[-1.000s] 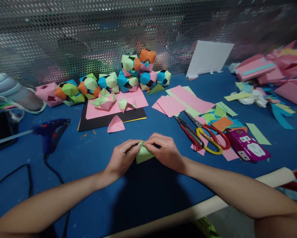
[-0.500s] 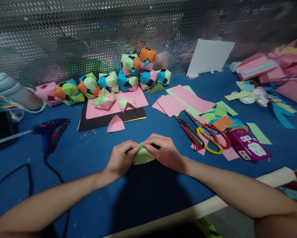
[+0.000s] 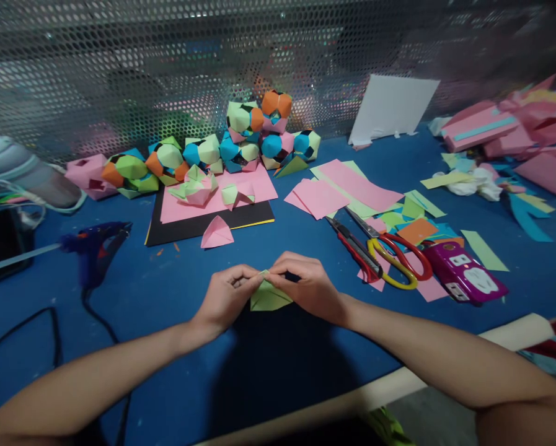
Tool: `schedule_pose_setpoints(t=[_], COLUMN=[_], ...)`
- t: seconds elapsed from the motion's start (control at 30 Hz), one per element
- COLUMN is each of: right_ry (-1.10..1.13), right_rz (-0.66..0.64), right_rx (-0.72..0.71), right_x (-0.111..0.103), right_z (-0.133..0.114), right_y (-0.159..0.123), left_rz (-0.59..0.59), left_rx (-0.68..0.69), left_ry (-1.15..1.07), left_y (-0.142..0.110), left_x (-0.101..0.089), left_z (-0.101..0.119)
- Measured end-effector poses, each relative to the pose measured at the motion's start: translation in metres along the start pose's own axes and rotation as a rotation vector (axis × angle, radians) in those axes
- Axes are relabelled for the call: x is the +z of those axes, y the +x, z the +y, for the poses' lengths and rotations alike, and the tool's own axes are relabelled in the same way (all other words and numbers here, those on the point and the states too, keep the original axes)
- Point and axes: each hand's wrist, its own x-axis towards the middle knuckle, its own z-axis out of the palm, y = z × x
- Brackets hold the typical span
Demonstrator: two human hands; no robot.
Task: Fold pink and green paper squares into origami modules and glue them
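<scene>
A small folded piece of light green paper (image 3: 271,298) is pinched at its top corner between my two hands, low over the blue table. My left hand (image 3: 227,296) grips it from the left with thumb and forefinger. From the right, my right hand (image 3: 312,288) pinches the same corner, its thumb close to the left thumb. Beyond my hands lies a folded pink paper piece (image 3: 217,232). Behind it, a pink and green folded paper piece (image 3: 198,186) rests on pink and black sheets (image 3: 175,207).
Several multicoloured paper balls (image 3: 166,160) line the perforated metal panel (image 3: 166,68). On the left lies a blue glue gun (image 3: 94,248) with its cord. To the right are scissors (image 3: 401,260), a utility knife (image 3: 359,251), a purple power adapter (image 3: 466,272) and paper scraps (image 3: 417,229).
The green paper has tilted slightly, so more of its face shows below my fingers. Both hands keep their pinch with only slight finger movement.
</scene>
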Motion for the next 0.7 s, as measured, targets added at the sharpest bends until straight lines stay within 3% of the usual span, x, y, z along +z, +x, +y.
schedule_pose_setpoints(t=[0.17,0.33,0.57,0.7], right_ry=[0.023,0.018,-0.089,-0.153], right_rz=[-0.031,-0.021,-0.098,-0.092], right_rx=[0.008,0.044,0.307,0.253], right_x=[0.0011,0.0016,-0.0007,0.0027], right_z=[0.0008,-0.0030,-0.0035,0.0010], right_y=[-0.0009,0.0001,0.0024,-0.0004], left_rz=[-0.023,-0.062,0.104,0.107], left_rx=[0.029,0.151,0.114,0.171], left_ry=[-0.004,0.065,0.090,0.133], left_y=[-0.0006,-0.0010,0.0035,0.0052], left_x=[-0.0011,0.0004,-0.0027,-0.0042], left_z=[-0.0007,0.0031,0.0039,0.0022])
